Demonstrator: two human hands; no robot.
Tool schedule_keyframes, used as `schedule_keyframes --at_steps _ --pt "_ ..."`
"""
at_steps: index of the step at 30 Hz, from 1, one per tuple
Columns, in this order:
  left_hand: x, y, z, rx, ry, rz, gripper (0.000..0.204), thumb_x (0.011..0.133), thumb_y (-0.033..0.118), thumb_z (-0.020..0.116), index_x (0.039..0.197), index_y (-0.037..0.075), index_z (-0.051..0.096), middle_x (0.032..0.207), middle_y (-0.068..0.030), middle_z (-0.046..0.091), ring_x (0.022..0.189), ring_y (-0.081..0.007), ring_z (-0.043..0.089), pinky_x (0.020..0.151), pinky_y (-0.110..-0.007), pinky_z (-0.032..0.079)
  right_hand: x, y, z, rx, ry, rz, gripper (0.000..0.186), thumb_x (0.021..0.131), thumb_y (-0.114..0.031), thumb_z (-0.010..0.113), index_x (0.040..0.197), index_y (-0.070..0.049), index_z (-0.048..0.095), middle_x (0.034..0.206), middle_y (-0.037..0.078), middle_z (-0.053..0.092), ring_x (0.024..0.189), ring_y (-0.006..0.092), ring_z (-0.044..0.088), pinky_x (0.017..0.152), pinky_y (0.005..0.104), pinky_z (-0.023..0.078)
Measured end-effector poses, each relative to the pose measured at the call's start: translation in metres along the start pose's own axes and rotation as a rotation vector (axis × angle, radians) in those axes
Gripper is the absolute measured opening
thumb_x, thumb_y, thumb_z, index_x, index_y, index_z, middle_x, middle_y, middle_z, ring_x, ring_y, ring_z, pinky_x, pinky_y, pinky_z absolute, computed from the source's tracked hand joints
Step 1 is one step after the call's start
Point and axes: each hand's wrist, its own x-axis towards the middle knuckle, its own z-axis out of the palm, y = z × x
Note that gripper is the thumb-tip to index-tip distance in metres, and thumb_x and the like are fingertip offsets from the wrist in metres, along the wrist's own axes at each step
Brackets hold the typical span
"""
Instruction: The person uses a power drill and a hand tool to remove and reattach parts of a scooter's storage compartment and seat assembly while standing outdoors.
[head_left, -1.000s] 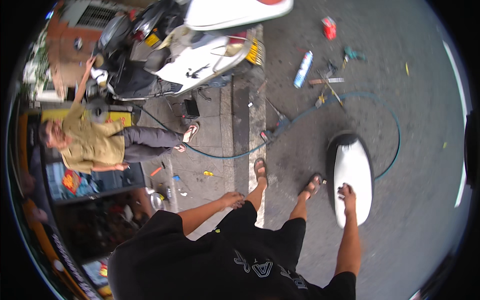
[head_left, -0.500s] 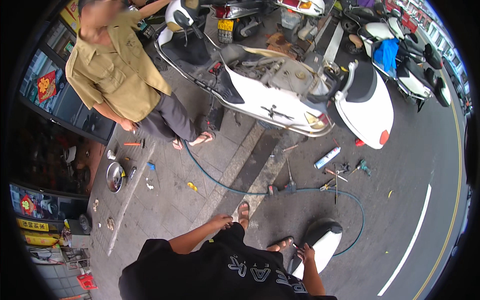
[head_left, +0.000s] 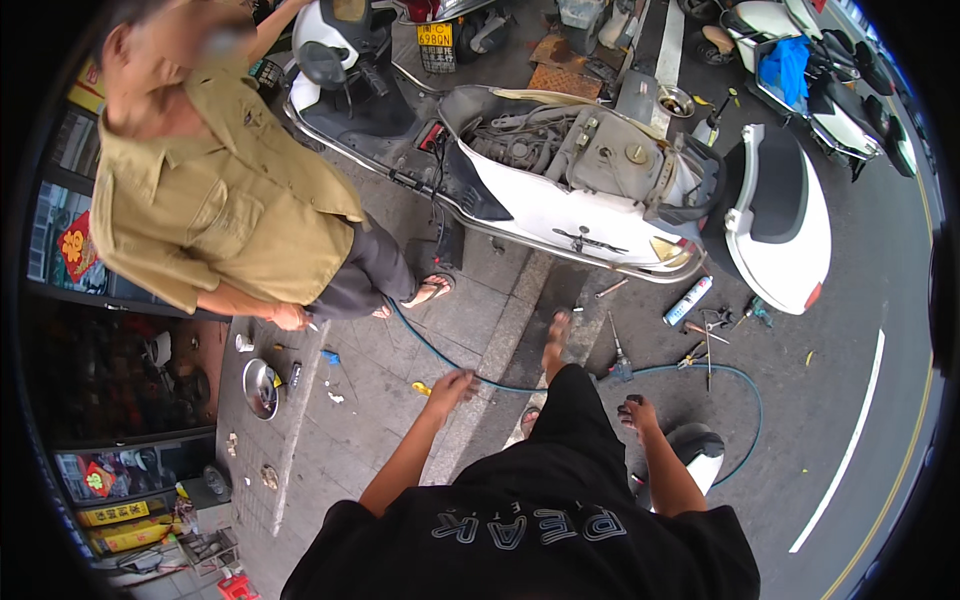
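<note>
My left hand (head_left: 458,388) hangs low over the paving, blurred, its fingers loosely stretched with nothing visible in them. Beneath it runs a teal hose (head_left: 420,347). My right hand (head_left: 637,412) is beside my thigh with its fingers curled; a dark bit shows at the fingertips, too small to name. Past my right forearm lies a white and black scooter seat-like part (head_left: 703,455), partly hidden by the arm. Ahead stands a white scooter (head_left: 560,220), its seat area uncovered and the engine and tank (head_left: 622,150) exposed. Neither hand touches it.
A person in a tan shirt (head_left: 230,210) stands left of the scooter. On the ground lie an air gun (head_left: 621,366), a spray can (head_left: 688,300), pliers (head_left: 692,355) and a hammer (head_left: 611,288). A metal bowl (head_left: 260,388) sits at left. Parked scooters (head_left: 790,80) stand beyond.
I have stepped forward, closer to the scooter and the person. My right hand has left the white and black part; my left hand has swung forward over the hose.
</note>
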Motion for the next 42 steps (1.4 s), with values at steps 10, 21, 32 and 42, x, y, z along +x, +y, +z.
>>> schedule_keyframes --at_steps 10,21,32,42 --pt "0.014 -0.018 -0.067 -0.109 0.267 -0.456 0.038 0.089 0.032 0.055 0.116 0.005 0.054 0.101 -0.0110 0.065 0.085 -0.0213 0.064 0.071 -0.033 0.049 0.139 -0.125 0.038 -0.365 -0.067 -0.289 0.030 0.085 -0.016 0.056 0.110 0.000 0.051 0.088 0.012 0.063 0.069 0.0188 0.059 0.056 0.0312 0.049" --pt "0.191 0.175 -0.068 0.172 0.021 -0.207 0.029 0.088 0.035 0.058 0.102 0.010 0.058 0.098 -0.0072 0.066 0.084 -0.0151 0.063 0.070 -0.028 0.048 0.065 -0.193 0.064 0.165 0.116 -0.023 0.034 0.085 -0.014 0.052 0.117 -0.004 0.050 0.087 0.011 0.065 0.069 0.0159 0.062 0.058 0.0263 0.049" --pt "0.277 0.246 -0.076 0.352 -0.146 -0.197 0.035 0.089 0.024 0.053 0.118 0.006 0.052 0.103 -0.0109 0.064 0.089 -0.0207 0.063 0.075 -0.032 0.051 -0.074 -0.020 0.118 0.424 0.366 0.252 0.033 0.085 -0.014 0.051 0.116 -0.004 0.051 0.088 0.009 0.064 0.074 0.0172 0.062 0.063 0.0304 0.050" --pt "0.265 0.199 0.049 0.696 -0.473 -0.193 0.018 0.083 0.004 0.045 0.095 0.002 0.059 0.096 -0.0096 0.065 0.086 -0.0180 0.063 0.074 -0.028 0.050 -0.140 0.059 0.117 0.512 0.432 0.104 0.034 0.086 -0.012 0.053 0.118 0.001 0.050 0.090 0.011 0.065 0.077 0.0172 0.062 0.065 0.0293 0.049"
